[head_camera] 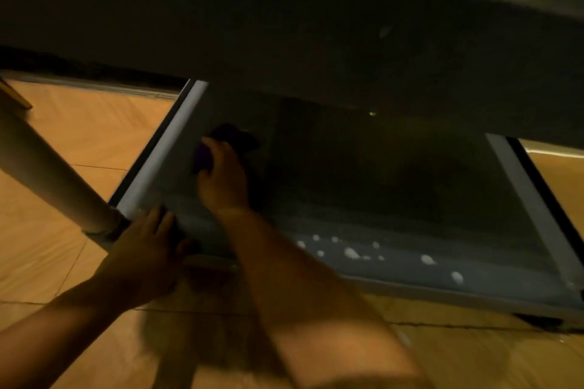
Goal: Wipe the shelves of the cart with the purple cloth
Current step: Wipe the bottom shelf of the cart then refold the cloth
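The cart's lower shelf (395,265) is a grey metal tray under a darker upper shelf (284,25) that shades most of it. My right hand (222,180) reaches into the left part of the lower shelf, shut on the purple cloth (203,159), which presses on the shelf close to the left rim (164,155). My left hand (145,249) grips the front left corner of the lower shelf, beside the cart's round leg (47,167). White foam drops (350,253) dot the front strip of the shelf.
Orange-brown floor tiles (79,136) surround the cart on the left and in front. The right rim of the lower shelf (534,208) runs toward the near right corner. The upper shelf hangs low over the lower one.
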{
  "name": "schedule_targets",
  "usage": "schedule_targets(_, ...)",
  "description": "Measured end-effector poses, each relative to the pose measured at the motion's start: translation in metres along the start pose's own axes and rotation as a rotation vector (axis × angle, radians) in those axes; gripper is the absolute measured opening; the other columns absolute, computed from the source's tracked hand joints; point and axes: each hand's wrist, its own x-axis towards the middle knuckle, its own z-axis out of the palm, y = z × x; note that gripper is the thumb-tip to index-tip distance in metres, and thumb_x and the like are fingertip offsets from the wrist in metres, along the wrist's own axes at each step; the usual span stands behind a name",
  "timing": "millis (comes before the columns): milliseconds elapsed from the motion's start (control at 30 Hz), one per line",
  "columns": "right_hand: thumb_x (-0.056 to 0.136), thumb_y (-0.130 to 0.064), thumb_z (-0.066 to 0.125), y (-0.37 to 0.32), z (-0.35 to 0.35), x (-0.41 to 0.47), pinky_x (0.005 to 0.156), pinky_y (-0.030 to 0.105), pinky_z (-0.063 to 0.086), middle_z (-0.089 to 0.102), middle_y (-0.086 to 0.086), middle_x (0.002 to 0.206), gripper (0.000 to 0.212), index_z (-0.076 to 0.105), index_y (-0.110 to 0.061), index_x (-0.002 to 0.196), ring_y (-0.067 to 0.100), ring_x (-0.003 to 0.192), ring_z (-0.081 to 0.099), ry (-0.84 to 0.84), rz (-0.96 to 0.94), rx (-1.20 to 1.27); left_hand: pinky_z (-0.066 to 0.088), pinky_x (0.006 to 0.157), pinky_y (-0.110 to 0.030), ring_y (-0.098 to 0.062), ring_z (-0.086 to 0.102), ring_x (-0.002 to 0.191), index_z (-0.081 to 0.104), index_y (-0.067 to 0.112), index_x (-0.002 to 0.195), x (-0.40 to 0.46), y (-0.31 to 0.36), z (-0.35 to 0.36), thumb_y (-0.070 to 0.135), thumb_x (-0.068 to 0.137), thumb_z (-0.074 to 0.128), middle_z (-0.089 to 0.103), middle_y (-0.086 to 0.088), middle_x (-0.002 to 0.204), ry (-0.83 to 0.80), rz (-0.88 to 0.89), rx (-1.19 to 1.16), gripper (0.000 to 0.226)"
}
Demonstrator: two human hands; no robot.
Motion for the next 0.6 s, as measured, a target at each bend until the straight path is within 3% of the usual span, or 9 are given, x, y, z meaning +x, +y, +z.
schedule_targets(67,0.098,-0.02,0.059,-0.022,0.037,-0.021,0.123,0.054,0.02,0.016,0.005,0.169,0.068,0.029,-0.037,0.157,0.033,0.154,0.018,-0.098,-0.034,-0.075,0.04,0.096,-0.05,-0.038,0.05,0.111,0.061,0.004,0.127,0.002,-0.002,0.004,0.041,0.093,0.024,0.054,-0.02,0.126,0.08,-0.06,-0.104,0.062)
schedule_targets(133,0.099,-0.035,0.055,-0.026,0.048,-0.032,0.121,0.056,0.018,0.012,0.009,0.169,0.069,0.019,-0.045,0.157,0.037,0.152,0.016,-0.127,-0.095,-0.305,0.039,0.1,-0.052,-0.039,0.049,0.116,0.056,0.002,0.135,0.006,-0.009,0.012,0.037,0.091,0.028,0.052,-0.021,0.134,0.162,-0.067,-0.185,0.062)
schedule_targets(200,0.099,-0.042,0.052,-0.02,0.034,-0.037,0.116,0.056,0.026,0.021,0.014,0.164,0.063,0.025,-0.045,0.156,0.041,0.144,0.026,-0.072,-0.181,-0.568,0.037,0.106,-0.051,-0.037,0.043,0.127,0.043,0.007,0.146,0.008,-0.012,0.015,0.053,0.098,0.03,0.043,-0.019,0.145,0.117,-0.059,-0.203,0.068)
schedule_targets(300,0.099,-0.036,0.053,-0.008,0.003,-0.051,0.108,0.052,0.036,0.035,0.014,0.153,0.048,0.045,-0.039,0.147,0.04,0.135,0.037,-0.017,-0.279,-0.74,0.04,0.103,-0.045,-0.033,0.041,0.125,0.04,0.005,0.142,0.008,-0.011,0.01,0.096,0.068,0.025,0.039,-0.017,0.142,0.072,-0.124,-0.169,0.118)
schedule_targets(367,0.096,-0.035,0.057,0.001,-0.014,-0.066,0.103,0.051,0.042,0.04,0.014,0.149,0.046,0.051,-0.037,0.141,0.039,0.131,0.042,-0.011,-0.258,-0.768,0.036,0.111,-0.045,-0.034,0.037,0.135,0.032,0.005,0.149,0.004,-0.005,0.012,0.108,0.05,0.013,0.031,-0.019,0.153,0.052,-0.126,-0.073,0.144)
schedule_targets(467,0.09,-0.034,0.061,0.018,-0.044,-0.087,0.09,0.044,0.047,0.047,0.014,0.142,0.046,0.056,-0.036,0.136,0.038,0.12,0.049,0.036,-0.213,-0.786,0.03,0.119,-0.047,-0.036,0.029,0.145,0.023,0.005,0.155,0.003,0.0,0.017,0.108,0.047,0.011,0.024,-0.02,0.161,0.051,-0.15,0.009,0.149)
schedule_targets(600,0.09,-0.03,0.06,0.06,-0.115,-0.116,0.086,0.043,0.05,0.048,0.016,0.142,0.049,0.054,-0.033,0.138,0.04,0.117,0.051,0.035,-0.091,-0.859,0.023,0.123,-0.049,-0.035,0.021,0.15,0.016,0.009,0.157,0.006,0.004,0.007,0.111,0.042,0.016,0.015,-0.017,0.165,-0.03,-0.224,-0.068,0.153)
